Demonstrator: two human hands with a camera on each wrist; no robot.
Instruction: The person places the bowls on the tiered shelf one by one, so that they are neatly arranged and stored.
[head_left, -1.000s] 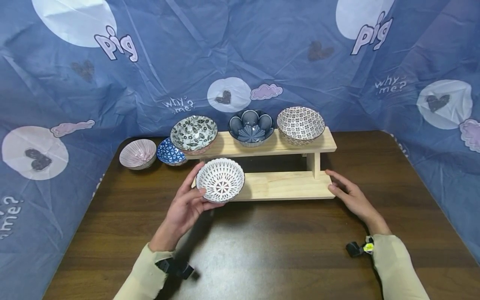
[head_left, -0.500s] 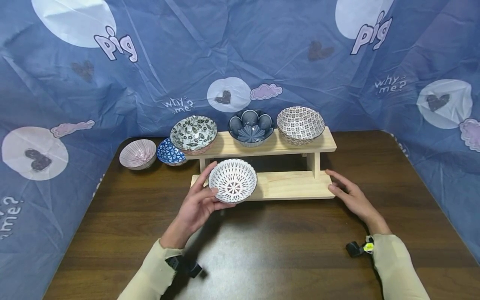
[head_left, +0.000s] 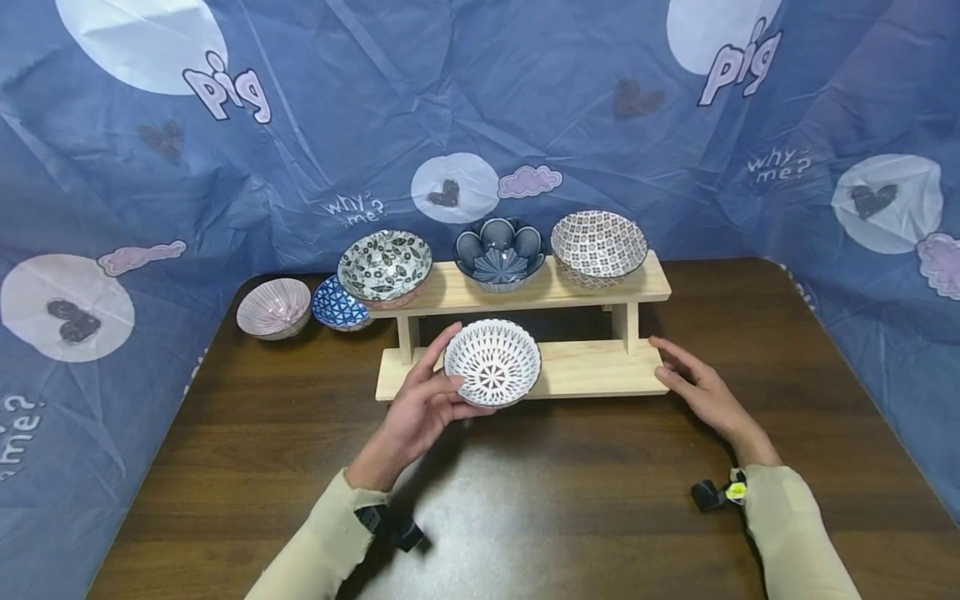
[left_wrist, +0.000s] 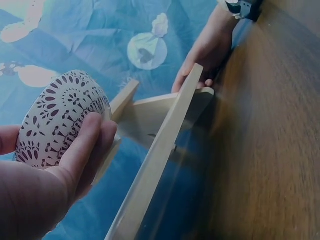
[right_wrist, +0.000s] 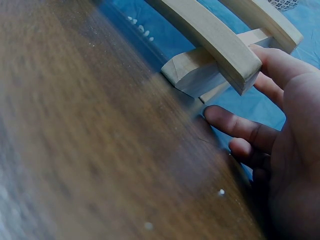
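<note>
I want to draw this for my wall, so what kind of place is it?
It's probably a little filming or display corner set up indoors: a printed blue cloth hangs behind and beside a wooden table, and a two-level stand shows off three patterned bowls on top.

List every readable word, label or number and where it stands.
"pig": blue backdrop, upper left, head view.
"pig": backdrop, upper right.
"why me?": backdrop, left of centre.
"why me?": backdrop, right.
Far-left backdrop lettering: cut off, apparently "why me?".
Pale marks beside the table and in both wrist views: too blurred.
</note>
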